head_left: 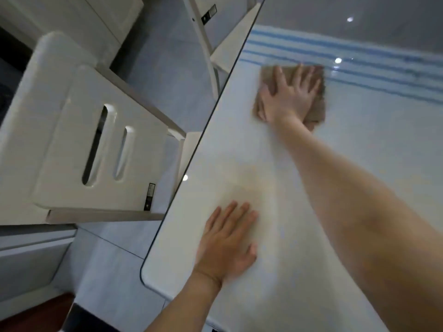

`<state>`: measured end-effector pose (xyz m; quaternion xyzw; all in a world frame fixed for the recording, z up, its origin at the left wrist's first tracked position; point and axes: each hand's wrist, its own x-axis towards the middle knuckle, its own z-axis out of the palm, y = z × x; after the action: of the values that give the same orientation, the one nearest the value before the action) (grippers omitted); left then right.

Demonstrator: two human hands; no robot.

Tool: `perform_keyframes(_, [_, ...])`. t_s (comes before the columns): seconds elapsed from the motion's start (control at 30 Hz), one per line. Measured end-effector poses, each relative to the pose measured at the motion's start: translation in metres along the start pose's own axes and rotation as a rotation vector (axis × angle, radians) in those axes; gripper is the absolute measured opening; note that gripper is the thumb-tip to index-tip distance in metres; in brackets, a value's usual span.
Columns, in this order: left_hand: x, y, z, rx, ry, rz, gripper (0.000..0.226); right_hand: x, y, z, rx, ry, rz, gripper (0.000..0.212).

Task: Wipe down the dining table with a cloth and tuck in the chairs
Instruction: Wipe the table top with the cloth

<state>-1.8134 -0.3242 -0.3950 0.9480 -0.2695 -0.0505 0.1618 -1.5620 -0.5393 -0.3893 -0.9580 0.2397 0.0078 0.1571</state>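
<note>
Brown cloth (pixel 317 111) flat under right hand (pixel 290 97), fingers spread straight, pressing it (edges blurred), left hand (pixel 227 243) flat on glossy white table (pixel 239 152), fingers relaxed, white chair (pixel 84 140) beside its edge

Home dining area is indicated: a glossy white dining table (pixel 239 164) with rounded corners is flanked by a white chair (pixel 72 130) with slots cut in its back, and a second chair (pixel 204 41) is seen further along the same edge. Pale grey floor tiles (pixel 112 267) are laid underneath. White panelled cabinet fronts (pixel 31 255) are seen at the left, consistent with a domestic kitchen-diner.
</note>
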Motion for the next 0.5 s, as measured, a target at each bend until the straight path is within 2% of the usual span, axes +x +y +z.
perform_keyframes(0.1, [-0.002, -0.001, 0.0, 0.001, -0.003, -0.001, 0.064, -0.052, -0.06, 0.021, -0.042, -0.082, -0.318, 0.058])
perform_keyframes(0.17, [-0.002, 0.0, 0.0, 0.009, -0.006, -0.004, 0.064, -0.076, -0.054, 0.025, -0.072, -0.168, -0.589, 0.056])
perform_keyframes(0.23, [-0.001, 0.001, 0.001, 0.006, 0.017, 0.0, 0.063, -0.079, -0.016, 0.019, -0.08, -0.169, -0.738, 0.058])
perform_keyframes(0.27, [-0.001, 0.0, 0.001, -0.001, 0.031, 0.006, 0.063, -0.071, 0.009, 0.013, -0.07, -0.143, -0.721, 0.059])
perform_keyframes(0.33, [-0.002, -0.002, 0.002, -0.009, 0.045, 0.015, 0.063, -0.044, 0.067, -0.006, -0.058, -0.067, -0.544, 0.061])
perform_keyframes(0.43, [-0.003, -0.002, 0.003, -0.014, 0.051, 0.02, 0.063, 0.004, 0.163, -0.047, -0.083, 0.064, -0.136, 0.062])
perform_keyframes(0.5, [-0.002, -0.002, 0.003, -0.018, 0.043, 0.017, 0.062, 0.022, 0.197, -0.063, -0.098, 0.088, 0.122, 0.062])
